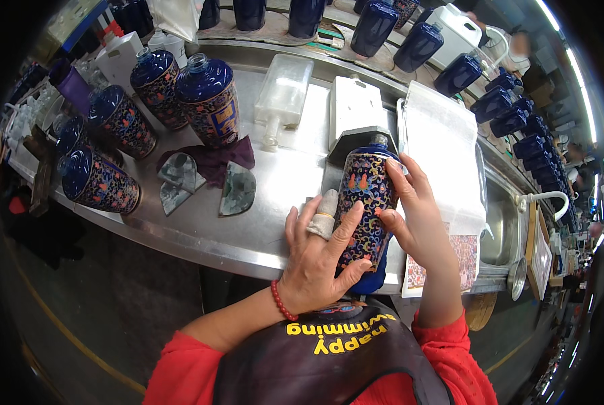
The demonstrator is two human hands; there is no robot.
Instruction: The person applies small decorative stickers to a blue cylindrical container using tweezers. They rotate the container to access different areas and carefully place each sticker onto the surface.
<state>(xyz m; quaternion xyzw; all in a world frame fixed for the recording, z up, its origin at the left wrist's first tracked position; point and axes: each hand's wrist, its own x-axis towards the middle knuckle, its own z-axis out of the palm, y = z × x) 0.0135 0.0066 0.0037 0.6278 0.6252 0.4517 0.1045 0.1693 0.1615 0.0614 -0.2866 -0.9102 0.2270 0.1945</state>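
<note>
A dark blue bottle (366, 202) with a colourful floral pattern lies tilted before me, its neck pointing away and its blue base toward my apron. My left hand (319, 260) rests on its lower left side, fingers spread, index and thumb touching the pattern. One or two of its fingers wear pale wraps. On the right, my right hand (416, 209) grips the bottle's edge, fingers by the shoulder and thumb lower down. Behind the neck are a dark angular support (362, 138) and a white block-like container (356, 101).
Several patterned blue bottles (211, 101) stand left on the metal table (234, 246). Near them lie a purple cloth (238, 156) and dark scraper-like pieces (238, 189). A clear bottle (283, 91) lies farther back. Right are white sheets (443, 155), a patterned sheet (464, 253) and a sink (501, 236).
</note>
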